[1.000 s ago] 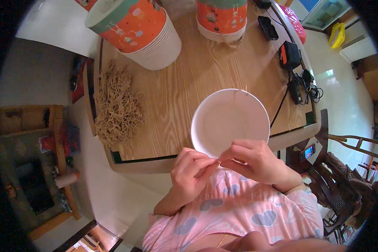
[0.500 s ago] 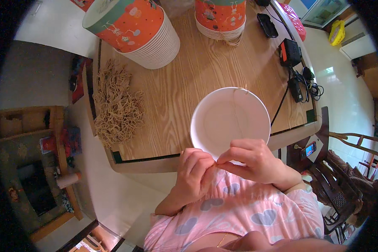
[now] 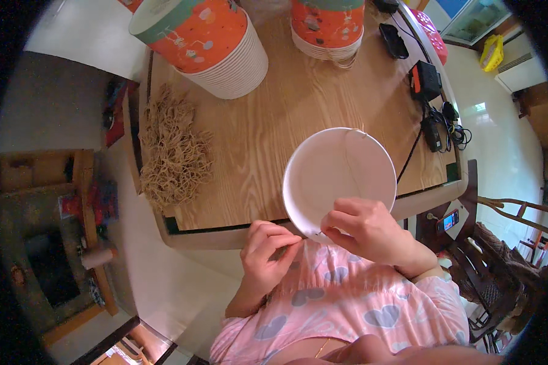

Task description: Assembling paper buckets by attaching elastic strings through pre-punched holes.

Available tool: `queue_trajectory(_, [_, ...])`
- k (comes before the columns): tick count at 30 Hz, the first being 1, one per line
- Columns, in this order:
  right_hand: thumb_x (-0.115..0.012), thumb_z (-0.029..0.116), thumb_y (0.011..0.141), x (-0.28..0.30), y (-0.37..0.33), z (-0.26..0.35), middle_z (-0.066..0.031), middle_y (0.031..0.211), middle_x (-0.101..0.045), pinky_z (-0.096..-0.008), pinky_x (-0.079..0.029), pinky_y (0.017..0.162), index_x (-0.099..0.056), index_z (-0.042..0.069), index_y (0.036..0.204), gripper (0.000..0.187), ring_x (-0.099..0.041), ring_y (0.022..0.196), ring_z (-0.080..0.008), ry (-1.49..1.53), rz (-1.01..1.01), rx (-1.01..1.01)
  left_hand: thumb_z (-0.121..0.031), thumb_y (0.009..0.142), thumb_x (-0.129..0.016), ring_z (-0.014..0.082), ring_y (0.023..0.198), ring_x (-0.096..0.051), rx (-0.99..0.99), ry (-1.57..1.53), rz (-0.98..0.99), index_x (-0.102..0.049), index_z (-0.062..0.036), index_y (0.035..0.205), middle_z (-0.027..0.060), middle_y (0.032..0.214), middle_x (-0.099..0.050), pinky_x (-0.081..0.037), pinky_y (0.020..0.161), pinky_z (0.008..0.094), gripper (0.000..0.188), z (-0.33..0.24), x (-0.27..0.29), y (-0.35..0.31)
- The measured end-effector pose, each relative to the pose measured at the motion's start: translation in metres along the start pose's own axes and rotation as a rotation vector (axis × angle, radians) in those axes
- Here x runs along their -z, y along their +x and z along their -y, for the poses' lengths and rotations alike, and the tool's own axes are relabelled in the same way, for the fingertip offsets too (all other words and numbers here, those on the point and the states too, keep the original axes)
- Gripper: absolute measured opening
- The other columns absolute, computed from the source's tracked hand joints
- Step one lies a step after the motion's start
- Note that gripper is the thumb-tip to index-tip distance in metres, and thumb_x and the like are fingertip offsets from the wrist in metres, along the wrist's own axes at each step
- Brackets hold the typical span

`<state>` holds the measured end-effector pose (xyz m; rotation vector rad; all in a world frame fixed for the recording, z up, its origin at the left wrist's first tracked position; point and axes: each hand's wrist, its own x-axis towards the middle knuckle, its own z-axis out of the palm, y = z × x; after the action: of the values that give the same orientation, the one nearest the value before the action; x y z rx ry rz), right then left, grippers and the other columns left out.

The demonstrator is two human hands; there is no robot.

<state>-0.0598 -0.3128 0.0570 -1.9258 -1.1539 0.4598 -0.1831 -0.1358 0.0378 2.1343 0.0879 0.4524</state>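
Note:
A round white paper bucket (image 3: 310, 155) leans at the table's near edge, its mouth toward me. Thin brown twine (image 3: 351, 159) passes through its far rim and runs down inside toward my right hand. My right hand (image 3: 366, 230) is closed at the near rim, fingers curled over the mouth, pinching the twine; its fingertips are partly hidden. Just left of the rim, my left hand (image 3: 266, 250) pinches a short bit of twine between thumb and forefinger. A small dark spot shows on the near rim between the hands.
A tangled heap of twine pieces (image 3: 175, 159) lies on the table's left. Farther back stand a tall stack of orange-and-green paper buckets (image 3: 228, 64) and a shorter stack (image 3: 327, 27). Black adapters and cables (image 3: 431, 115) and a black tray (image 3: 394, 41) are at right.
My hands have moved apart: the left went left and slightly down from the rim with the twine end, while the right stayed at the bucket. The view has shifted slightly.

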Motion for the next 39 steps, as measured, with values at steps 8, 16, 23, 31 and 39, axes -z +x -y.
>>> queue_trajectory(8, [-0.060,0.015,0.081,-0.004,0.004,0.003,-0.0086,0.074,-0.049,-0.0395,-0.046,0.055,-0.053,0.007,0.079,0.011,-0.056,0.068,-0.0276,-0.048,0.061,0.021,-0.003,0.065,-0.076,0.0232,0.081,-0.060,0.279,-0.078,0.111,-0.069,-0.0042,0.081,0.0076,0.083,-0.063,-0.049,0.072,0.0324,0.018,0.005,-0.011,-0.017])
queue_trajectory(16, [-0.061,0.017,0.080,-0.003,0.004,0.003,-0.0079,0.074,-0.050,-0.0391,-0.047,0.055,-0.053,0.007,0.080,0.012,-0.057,0.068,-0.0270,-0.031,0.056,0.001,-0.008,0.065,-0.077,0.0231,0.083,-0.060,0.267,-0.077,0.107,-0.069,-0.0043,0.083,0.0080,0.085,-0.063,-0.050,0.073,0.0330,0.020,0.008,-0.013,-0.015])
queue_trajectory(23, [-0.061,0.017,0.080,-0.003,0.004,0.002,-0.0078,0.074,-0.050,-0.0387,-0.047,0.055,-0.054,0.008,0.080,0.012,-0.057,0.068,-0.0267,-0.066,0.076,-0.003,-0.009,0.065,-0.078,0.0228,0.083,-0.060,0.271,-0.071,0.116,-0.069,-0.0037,0.082,0.0080,0.084,-0.063,-0.050,0.072,0.0327,0.020,0.006,-0.014,-0.014])
queue_trajectory(31, [-0.065,0.014,0.078,-0.005,0.005,0.004,-0.0061,0.072,-0.051,-0.0378,-0.044,0.054,-0.058,0.008,0.081,0.009,-0.056,0.067,-0.0253,-0.073,0.082,-0.012,-0.008,0.064,-0.078,0.0233,0.081,-0.060,0.276,-0.081,0.108,-0.068,-0.0035,0.081,0.0081,0.083,-0.062,-0.049,0.070,0.0331,0.019,0.006,-0.015,-0.014])
queue_trajectory(39, [-0.064,0.014,0.079,-0.005,0.006,0.005,-0.0061,0.072,-0.051,-0.0379,-0.044,0.054,-0.058,0.008,0.080,0.009,-0.056,0.067,-0.0252,-0.069,0.094,0.015,-0.006,0.065,-0.077,0.0234,0.079,-0.060,0.263,-0.108,0.104,-0.068,-0.0036,0.082,0.0086,0.083,-0.062,-0.049,0.069,0.0328,0.019,0.008,-0.017,-0.015])
